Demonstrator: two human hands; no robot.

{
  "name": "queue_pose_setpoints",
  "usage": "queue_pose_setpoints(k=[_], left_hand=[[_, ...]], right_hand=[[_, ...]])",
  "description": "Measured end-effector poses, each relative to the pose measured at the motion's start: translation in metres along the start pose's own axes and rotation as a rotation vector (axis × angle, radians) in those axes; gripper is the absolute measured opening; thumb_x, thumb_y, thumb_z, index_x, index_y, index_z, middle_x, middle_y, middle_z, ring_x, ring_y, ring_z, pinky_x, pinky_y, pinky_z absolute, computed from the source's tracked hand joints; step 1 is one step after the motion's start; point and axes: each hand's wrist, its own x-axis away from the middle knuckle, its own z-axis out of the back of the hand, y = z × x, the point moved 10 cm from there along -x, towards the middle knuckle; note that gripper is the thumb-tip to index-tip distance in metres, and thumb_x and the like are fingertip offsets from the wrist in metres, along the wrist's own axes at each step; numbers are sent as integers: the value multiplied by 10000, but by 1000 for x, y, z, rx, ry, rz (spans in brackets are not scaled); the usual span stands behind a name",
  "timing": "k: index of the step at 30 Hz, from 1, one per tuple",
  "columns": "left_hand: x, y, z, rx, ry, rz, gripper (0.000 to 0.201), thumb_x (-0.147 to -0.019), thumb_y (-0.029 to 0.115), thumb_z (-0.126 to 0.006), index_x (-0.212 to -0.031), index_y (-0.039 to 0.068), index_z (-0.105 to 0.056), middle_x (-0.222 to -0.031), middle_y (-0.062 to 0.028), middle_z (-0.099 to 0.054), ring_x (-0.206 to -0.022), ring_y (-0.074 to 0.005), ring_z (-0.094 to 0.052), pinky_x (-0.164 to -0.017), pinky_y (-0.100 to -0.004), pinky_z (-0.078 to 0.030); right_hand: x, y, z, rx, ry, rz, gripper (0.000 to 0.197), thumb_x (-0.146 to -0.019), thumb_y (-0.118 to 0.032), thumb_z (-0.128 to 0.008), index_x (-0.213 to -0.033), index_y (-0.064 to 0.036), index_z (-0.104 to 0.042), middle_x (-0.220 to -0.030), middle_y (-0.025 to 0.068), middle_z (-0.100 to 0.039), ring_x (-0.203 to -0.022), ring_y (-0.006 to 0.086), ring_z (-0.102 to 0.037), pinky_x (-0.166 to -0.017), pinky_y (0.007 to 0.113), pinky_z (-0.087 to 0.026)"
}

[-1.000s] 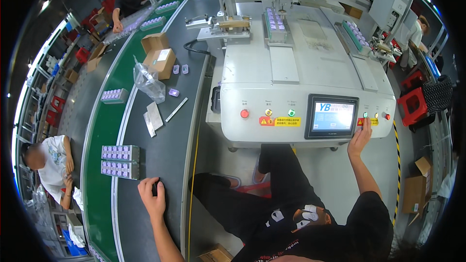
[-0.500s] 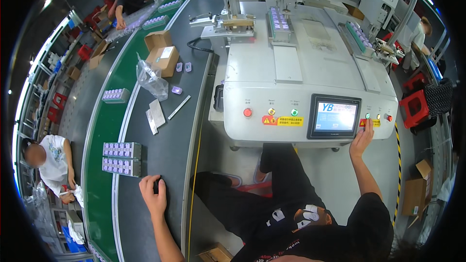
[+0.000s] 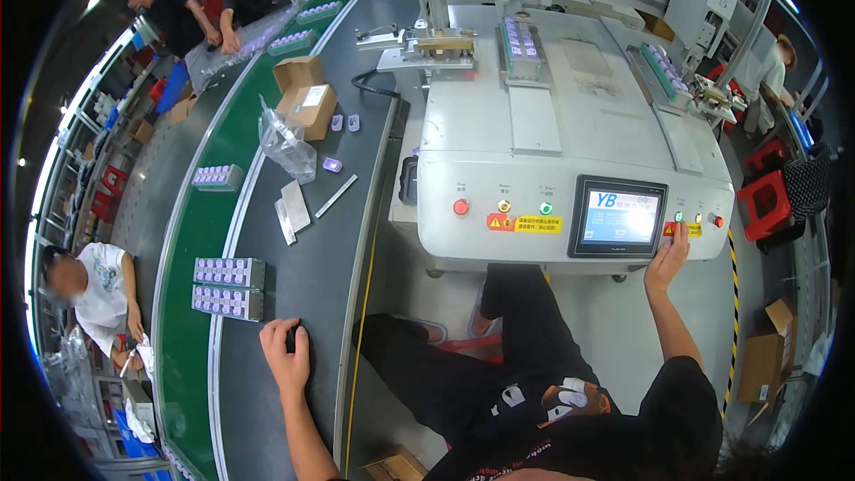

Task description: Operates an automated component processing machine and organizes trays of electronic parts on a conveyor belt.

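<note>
My right hand (image 3: 668, 260) is at the front panel of a white machine (image 3: 463, 138), its fingers stretched up to a small green button (image 3: 679, 216) right of the touchscreen (image 3: 617, 216). The fingertips are at or just below that button; contact is hard to make out. Nothing is held in it. On the dark bench (image 3: 267, 419) rests my left hand (image 3: 287, 358), fingers loosely bent with a dark gap beside the thumb, and no held thing shows. Just beyond it, two grey fixtures (image 3: 255, 274) filled with purple-and-white pieces lie side by side, overlapping the green conveyor's edge.
Farther up the bench are metal plates (image 3: 292, 205), a thin strip (image 3: 337, 196), loose purple pieces (image 3: 332, 164), a plastic bag (image 3: 289, 153) and an open carton (image 3: 313, 111). Loaded fixtures (image 3: 522, 58) sit on the machine. Co-workers stand across the green conveyor (image 3: 183, 232).
The view has shifted slightly, moving the scene a little to the right. My hands keep nearly the same poses. At the far left, a co-worker now leans farther over the conveyor line.
</note>
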Motion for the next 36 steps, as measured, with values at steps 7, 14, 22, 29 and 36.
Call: queue_pose_setpoints(k=[7,14,22,29,36], left_hand=[[-1,0,-1,1,-16,24,139,-800,84,-622,-923,19,-625,-966,-119,-575,-977,-282,-522,-879,-358,-407],[-1,1,0,-2,-23,37,134,-800,79,-620,-919,18,-627,-962,-117,-579,-974,-283,-524,-878,-359,-408],[0,1,0,21,-5,17,154,-799,88,-630,-940,26,-635,-970,-123,-569,-956,-293,-514,-863,-373,-407],[1,-2,-1,9,-13,15,162,-801,85,-627,-951,23,-632,-983,-131,-565,-964,-299,-513,-871,-379,-406],[1,-4,-1,11,-18,24,162,-805,85,-628,-953,22,-630,-975,-130,-563,-961,-298,-510,-869,-378,-404]], right_hand=[[0,-2,2,15,26,16,443,-947,-122,-360,-1362,34,-384,-1408,201,-397,-1333,338,-333,-1099,446,-211],[1,-1,1,31,19,6,439,-950,-119,-362,-1364,26,-384,-1409,193,-402,-1330,334,-338,-1101,443,-210],[1,0,2,17,19,14,441,-945,-124,-370,-1358,30,-387,-1404,201,-402,-1313,348,-351,-1094,442,-224],[-2,-5,4,-11,20,4,442,-943,-129,-371,-1354,33,-392,-1407,200,-397,-1309,353,-351,-1093,442,-226],[-2,-5,4,-12,14,0,440,-947,-136,-362,-1350,34,-398,-1407,204,-398,-1305,357,-354,-1092,441,-224]])
